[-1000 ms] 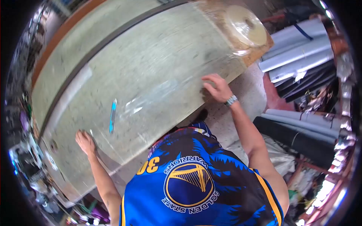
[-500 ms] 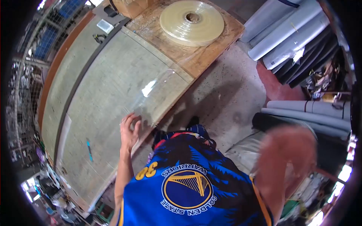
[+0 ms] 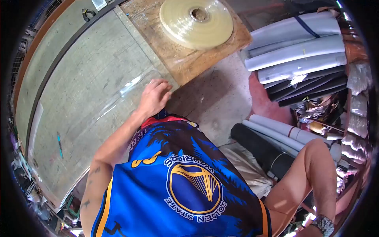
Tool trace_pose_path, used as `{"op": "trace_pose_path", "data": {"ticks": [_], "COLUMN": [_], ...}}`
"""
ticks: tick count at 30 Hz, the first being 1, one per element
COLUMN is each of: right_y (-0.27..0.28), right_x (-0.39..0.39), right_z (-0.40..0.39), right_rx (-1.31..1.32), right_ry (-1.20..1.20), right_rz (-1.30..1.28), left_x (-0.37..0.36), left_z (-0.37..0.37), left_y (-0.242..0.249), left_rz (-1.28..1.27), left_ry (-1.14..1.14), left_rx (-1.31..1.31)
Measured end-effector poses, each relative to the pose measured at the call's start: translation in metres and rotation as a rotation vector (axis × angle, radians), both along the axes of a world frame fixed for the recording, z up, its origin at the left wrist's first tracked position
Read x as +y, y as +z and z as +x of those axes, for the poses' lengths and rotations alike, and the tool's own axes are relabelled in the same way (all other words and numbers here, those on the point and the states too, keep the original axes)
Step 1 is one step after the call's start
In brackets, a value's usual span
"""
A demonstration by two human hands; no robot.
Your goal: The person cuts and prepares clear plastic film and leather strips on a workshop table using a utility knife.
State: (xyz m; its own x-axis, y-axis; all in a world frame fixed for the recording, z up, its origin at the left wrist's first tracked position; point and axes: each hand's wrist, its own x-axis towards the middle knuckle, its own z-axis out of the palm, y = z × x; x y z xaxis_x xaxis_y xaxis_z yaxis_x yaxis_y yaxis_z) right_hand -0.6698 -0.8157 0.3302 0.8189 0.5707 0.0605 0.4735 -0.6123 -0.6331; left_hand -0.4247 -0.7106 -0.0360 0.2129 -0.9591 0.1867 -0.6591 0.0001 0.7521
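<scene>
My left hand (image 3: 156, 94) is over the table's near edge, its fingers bent and drawn together on the end of a clear plastic film (image 3: 138, 82). That film lies flat along the grey tabletop (image 3: 90, 75) and catches the light; what is under the fingertips is partly hidden. On the right, my arm is bent at the elbow and reaches back toward me. A patterned watch band (image 3: 324, 225) shows at its wrist, while the right hand itself is outside the picture.
A large roll of clear film (image 3: 189, 33) lies on a wooden board (image 3: 158, 43) at the table's far end. A blue cutter knife (image 3: 59, 145) rests on the tabletop. Wrapped grey rolls (image 3: 296, 51) are stacked across the floor, with a black roll (image 3: 256, 148) nearer me.
My left hand has moved forward along the table edge to the film's end, and its fingers have curled in. My right arm has swung back, and the view has shifted.
</scene>
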Motion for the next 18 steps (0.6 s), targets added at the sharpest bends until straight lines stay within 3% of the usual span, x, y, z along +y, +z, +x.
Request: {"op": "trace_pose_path", "data": {"ticks": [5,9,12,15,18], "right_y": [0.011,0.007,-0.009,-0.058,-0.159], "right_x": [-0.027,-0.065,-0.108,-0.163,-0.219], "right_z": [0.024,0.028,0.021,0.005,-0.004], "right_rx": [0.062,0.104,0.151,0.203,0.31], "right_ry": [-0.003,-0.004,-0.04,-0.127,-0.377], "right_rz": [-0.005,0.033,0.164,0.432,0.818], "left_x": [-0.139,-0.192,-0.19,-0.176,-0.175], "left_z": [-0.027,-0.038,-0.036,-0.024,-0.011], "left_y": [-0.033,-0.023,-0.011,-0.006,-0.021], "left_rz": [-0.027,0.08,0.059,0.084,0.21], "left_ry": [0.083,0.116,0.181,0.285,0.335], "left_rx": [-0.27,-0.328,-0.325,-0.368,-0.35]}}
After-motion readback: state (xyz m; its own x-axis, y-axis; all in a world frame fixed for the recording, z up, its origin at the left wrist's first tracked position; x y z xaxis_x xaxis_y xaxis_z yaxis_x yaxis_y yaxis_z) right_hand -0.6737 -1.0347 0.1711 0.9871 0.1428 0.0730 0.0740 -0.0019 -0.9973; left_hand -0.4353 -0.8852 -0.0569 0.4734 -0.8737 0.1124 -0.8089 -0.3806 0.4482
